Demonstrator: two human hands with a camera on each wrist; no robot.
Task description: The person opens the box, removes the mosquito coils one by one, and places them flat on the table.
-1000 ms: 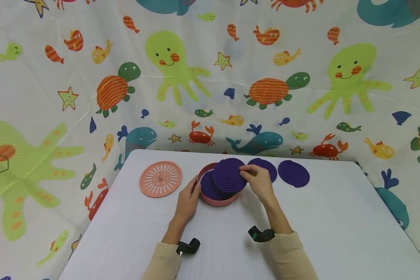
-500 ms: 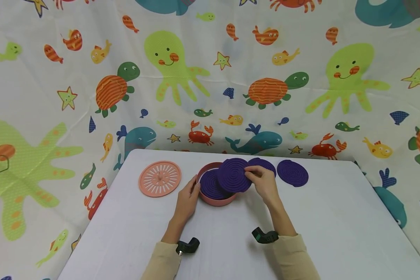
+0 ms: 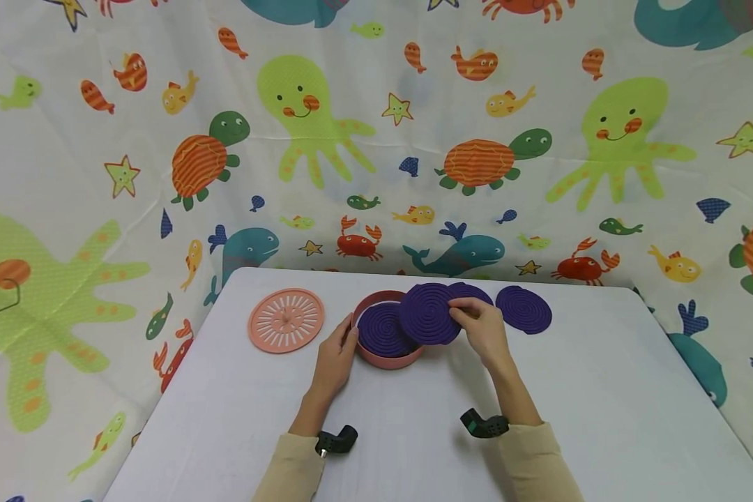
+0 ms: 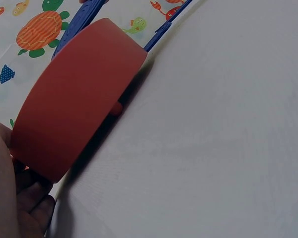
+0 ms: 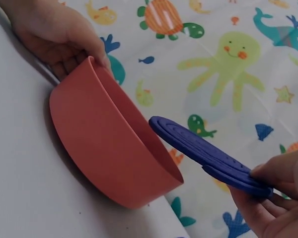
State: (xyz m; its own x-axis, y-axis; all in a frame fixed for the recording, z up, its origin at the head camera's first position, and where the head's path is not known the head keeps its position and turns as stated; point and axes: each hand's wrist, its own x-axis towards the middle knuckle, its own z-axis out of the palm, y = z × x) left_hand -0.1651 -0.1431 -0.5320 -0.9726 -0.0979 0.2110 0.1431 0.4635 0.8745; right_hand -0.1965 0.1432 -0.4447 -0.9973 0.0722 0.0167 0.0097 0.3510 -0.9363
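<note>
Coaster (image 3: 430, 315) pinched by right hand (image 3: 486, 335) tilts at right of the holder (image 3: 389, 362); left hand (image 3: 335, 359) grips its left wall.

Coasters (image 3: 431, 317), purple, ringed: four showing; whether more lie stacked underneath cannot be told. Bowl (image 3: 390, 363), pink, round: one. Disc (image 3: 286, 321), pink, slotted: one. Left hand (image 3: 337, 354) and right hand (image 3: 484, 330), bare: two in all. Sleeves (image 3: 291, 466), beige: two. Wrist cameras (image 3: 337, 440), black: two. Table (image 3: 602, 390), white: one. Backdrop cloth (image 3: 351, 70), printed: one, bearing three octopuses (image 3: 298, 104) and three turtles (image 3: 477, 164) in the head view, cut-off figures included.
</note>
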